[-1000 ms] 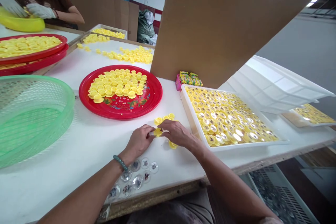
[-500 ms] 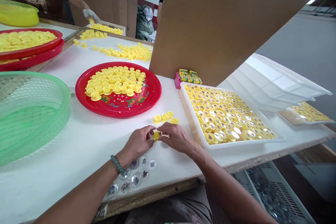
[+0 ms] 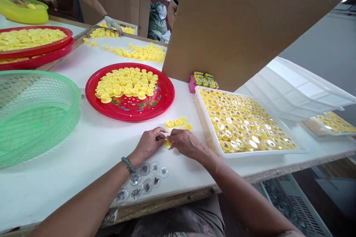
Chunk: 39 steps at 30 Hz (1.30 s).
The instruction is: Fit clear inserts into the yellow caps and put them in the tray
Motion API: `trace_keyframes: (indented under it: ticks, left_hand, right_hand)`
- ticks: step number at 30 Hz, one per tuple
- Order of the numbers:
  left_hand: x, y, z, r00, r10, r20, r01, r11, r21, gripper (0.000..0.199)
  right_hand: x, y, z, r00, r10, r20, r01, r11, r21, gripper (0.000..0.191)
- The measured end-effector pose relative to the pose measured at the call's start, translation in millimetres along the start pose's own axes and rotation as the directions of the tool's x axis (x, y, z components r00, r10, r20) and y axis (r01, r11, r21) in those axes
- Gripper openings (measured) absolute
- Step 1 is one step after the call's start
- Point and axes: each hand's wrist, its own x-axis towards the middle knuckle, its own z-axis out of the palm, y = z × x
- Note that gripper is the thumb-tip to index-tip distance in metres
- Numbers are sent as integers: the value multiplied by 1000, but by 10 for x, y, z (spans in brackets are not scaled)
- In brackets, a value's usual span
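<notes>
Close above the white table, my left hand (image 3: 150,141) and my right hand (image 3: 185,142) meet around a small round yellow plastic piece (image 3: 167,143). Fingers of both hands are closed on it, and they hide most of it. Just beyond them lie several loose yellow pieces (image 3: 178,122). Nearer to me, below my left wrist, are several clear round discs (image 3: 147,186) with dark printed pictures. A red plate (image 3: 130,114) bearing many yellow pieces stands farther off. To the right, a white tray (image 3: 197,105) is filled with yellow pieces that have shiny pictured tops.
A green mesh basket (image 3: 71,107) stands at left, near stacked red trays (image 3: 69,46). A leaning cardboard sheet (image 3: 222,26) rises behind a pink box (image 3: 191,84) of small packets. Across the table, a co-worker's gloved hand (image 3: 112,25) is by a bin of yellow pieces.
My right hand has turned further over the yellow piece, covering more of it. The view has shifted slightly. The co-worker's gloved hand has moved to the bin's near edge; another gloved hand appears at the yellow basin.
</notes>
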Motion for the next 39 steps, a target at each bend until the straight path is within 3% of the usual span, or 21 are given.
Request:
trace_keyframes:
  ticks: [8, 13, 18, 20, 23, 26, 29, 33, 37, 39]
  left_hand:
    - [-6, 65, -18, 999, -23, 39, 23, 1000, -6, 31]
    - [-19, 99, -61, 998, -21, -61, 30, 987, 159, 28]
    - [-27, 103, -106, 991, -17, -135, 52, 965, 256, 23]
    - [-27, 112, -122, 987, -21, -160, 66, 957, 283, 21]
    - [-21, 123, -156, 982, -16, -188, 81, 936, 343, 20]
    - [-16, 126, -199, 976, -18, -218, 106, 911, 399, 20]
    - [-15, 120, -233, 979, 8, -205, 90, 882, 463, 23]
    - [-25, 104, -253, 991, 71, -109, 0, 836, 548, 32]
    - [-56, 118, -257, 988, 153, -28, -102, 777, 621, 31]
    - [-74, 134, -246, 984, 175, -24, -121, 765, 633, 31]
  right_hand:
    - [155, -120, -136, 986, 64, 151, -31, 978, -207, 7]
    - [-132, -52, -112, 1000, 19, 21, -14, 979, -206, 11]
    - [-541, 19, -168, 983, 176, -52, -181, 974, -139, 14]
    - [-560, 78, -229, 956, 268, -120, -282, 952, -121, 16]
    - [-440, 222, -284, 865, 449, -226, -483, 867, -127, 21]
    - [-283, 339, -251, 810, 551, -203, -579, 807, -120, 19]
    - [-180, 295, -154, 829, 535, -164, -553, 828, -94, 21]
    - [-116, -19, -44, 865, 463, -194, -468, 883, 24, 21]
    - [-161, -415, -2, 898, 303, -320, -281, 953, 113, 30]
    - [-223, -585, 35, 947, 167, -274, -135, 982, 131, 28]
